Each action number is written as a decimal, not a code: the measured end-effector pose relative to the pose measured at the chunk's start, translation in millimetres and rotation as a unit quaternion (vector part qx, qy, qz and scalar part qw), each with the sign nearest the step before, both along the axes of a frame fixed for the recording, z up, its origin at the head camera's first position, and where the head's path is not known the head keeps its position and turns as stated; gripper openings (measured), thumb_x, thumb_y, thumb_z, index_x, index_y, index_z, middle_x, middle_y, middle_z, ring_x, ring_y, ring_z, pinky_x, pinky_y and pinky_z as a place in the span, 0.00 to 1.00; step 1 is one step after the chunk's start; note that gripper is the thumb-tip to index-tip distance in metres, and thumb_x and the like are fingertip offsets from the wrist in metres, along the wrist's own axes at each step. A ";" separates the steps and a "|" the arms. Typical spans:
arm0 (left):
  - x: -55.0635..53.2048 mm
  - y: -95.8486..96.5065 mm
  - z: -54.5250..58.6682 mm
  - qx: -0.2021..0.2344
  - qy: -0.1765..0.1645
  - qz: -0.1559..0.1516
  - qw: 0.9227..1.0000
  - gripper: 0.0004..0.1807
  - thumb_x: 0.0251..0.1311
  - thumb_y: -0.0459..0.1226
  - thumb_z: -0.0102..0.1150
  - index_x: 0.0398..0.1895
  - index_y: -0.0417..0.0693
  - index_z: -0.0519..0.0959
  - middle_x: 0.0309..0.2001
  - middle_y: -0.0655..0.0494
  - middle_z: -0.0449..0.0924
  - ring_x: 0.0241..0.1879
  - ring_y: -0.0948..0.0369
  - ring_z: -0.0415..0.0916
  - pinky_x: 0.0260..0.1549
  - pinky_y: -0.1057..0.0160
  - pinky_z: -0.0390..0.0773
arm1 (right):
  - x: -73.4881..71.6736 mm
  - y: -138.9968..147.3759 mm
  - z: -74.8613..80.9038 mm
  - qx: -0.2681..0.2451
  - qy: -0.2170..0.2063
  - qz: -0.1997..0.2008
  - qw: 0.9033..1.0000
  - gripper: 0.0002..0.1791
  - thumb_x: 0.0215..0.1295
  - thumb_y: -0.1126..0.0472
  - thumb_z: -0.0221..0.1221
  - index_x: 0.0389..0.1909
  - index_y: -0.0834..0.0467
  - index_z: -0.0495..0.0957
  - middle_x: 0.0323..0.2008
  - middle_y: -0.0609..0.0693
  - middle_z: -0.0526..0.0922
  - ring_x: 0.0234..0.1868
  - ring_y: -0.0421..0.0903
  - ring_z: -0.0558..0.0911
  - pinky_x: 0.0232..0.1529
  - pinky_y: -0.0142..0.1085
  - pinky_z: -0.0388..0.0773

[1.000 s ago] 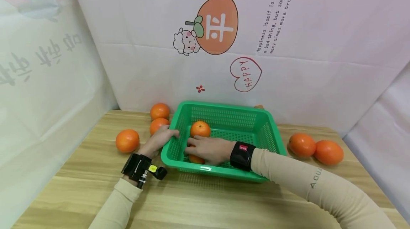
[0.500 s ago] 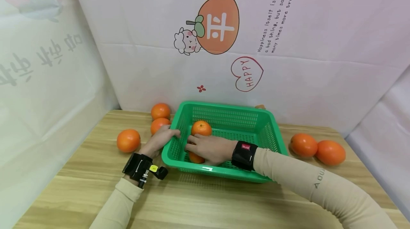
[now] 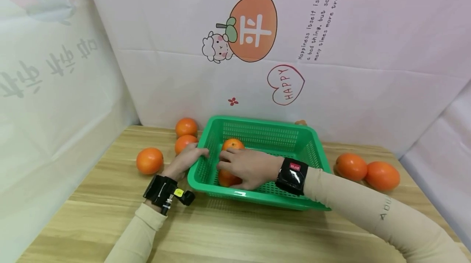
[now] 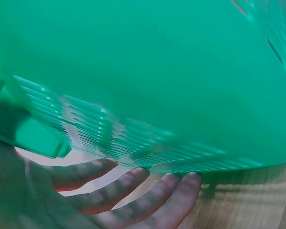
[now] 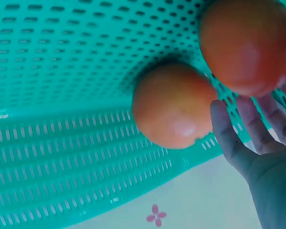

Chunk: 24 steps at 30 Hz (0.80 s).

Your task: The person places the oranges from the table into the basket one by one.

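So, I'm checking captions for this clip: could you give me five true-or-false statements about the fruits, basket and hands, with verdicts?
Two round orange fruits lie inside the green perforated plastic basket. True.
The right hand is outside that basket. False: it is inside, at the nearer fruit.
Three orange fruits lie on the wood-grained table left of the basket. True.
The left hand is at the basket's right end. False: it is at the left end.
Four orange fruits lie right of the basket. False: two fruits do.
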<state>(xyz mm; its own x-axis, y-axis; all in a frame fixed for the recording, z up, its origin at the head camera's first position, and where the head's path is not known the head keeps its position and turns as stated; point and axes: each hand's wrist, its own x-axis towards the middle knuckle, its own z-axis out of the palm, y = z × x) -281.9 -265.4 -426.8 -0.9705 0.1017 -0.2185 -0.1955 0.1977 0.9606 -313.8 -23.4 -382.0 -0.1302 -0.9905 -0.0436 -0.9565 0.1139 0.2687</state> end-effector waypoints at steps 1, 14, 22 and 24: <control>-0.4 0.4 -0.2 -0.001 0.000 0.001 1.000 0.33 0.62 0.36 0.51 0.72 0.33 0.68 0.64 0.31 0.79 0.51 0.49 0.86 0.46 0.53 0.89 | 0.5 2.0 2.2 0.000 -0.001 -0.003 1.000 0.32 0.69 0.36 0.63 0.65 0.51 0.74 0.58 0.48 0.77 0.57 0.46 0.75 0.55 0.38 0.83; 1.2 1.6 1.9 -0.005 -0.003 0.001 1.000 0.36 0.62 0.36 0.51 0.76 0.34 0.64 0.68 0.31 0.75 0.59 0.45 0.83 0.50 0.53 0.89 | 7.7 22.4 23.7 -0.021 -0.024 -0.033 0.999 0.35 0.70 0.33 0.60 0.68 0.52 0.73 0.61 0.49 0.76 0.57 0.46 0.77 0.61 0.41 0.83; 3.1 3.2 3.1 -0.002 0.001 0.000 1.000 0.37 0.61 0.35 0.50 0.76 0.33 0.63 0.68 0.30 0.75 0.59 0.43 0.83 0.51 0.50 0.89 | 9.9 34.6 29.9 -0.039 -0.026 -0.045 0.998 0.36 0.70 0.32 0.59 0.67 0.52 0.73 0.60 0.50 0.76 0.57 0.49 0.76 0.58 0.42 0.83; 3.0 4.2 2.6 -0.002 0.001 -0.001 1.000 0.37 0.61 0.35 0.50 0.76 0.33 0.63 0.67 0.29 0.75 0.59 0.42 0.83 0.50 0.50 0.89 | 10.4 39.6 32.7 -0.041 -0.024 -0.051 0.998 0.37 0.70 0.31 0.60 0.68 0.52 0.73 0.61 0.51 0.76 0.58 0.49 0.76 0.59 0.42 0.83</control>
<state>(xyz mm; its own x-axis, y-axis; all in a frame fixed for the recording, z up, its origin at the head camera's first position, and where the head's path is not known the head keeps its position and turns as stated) -279.0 -261.2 -424.2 -0.9709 0.1023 -0.2165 -0.1928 0.2022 0.9602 -303.4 16.2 -349.3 -0.2303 -0.9727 0.0293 -0.9504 0.2313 0.2079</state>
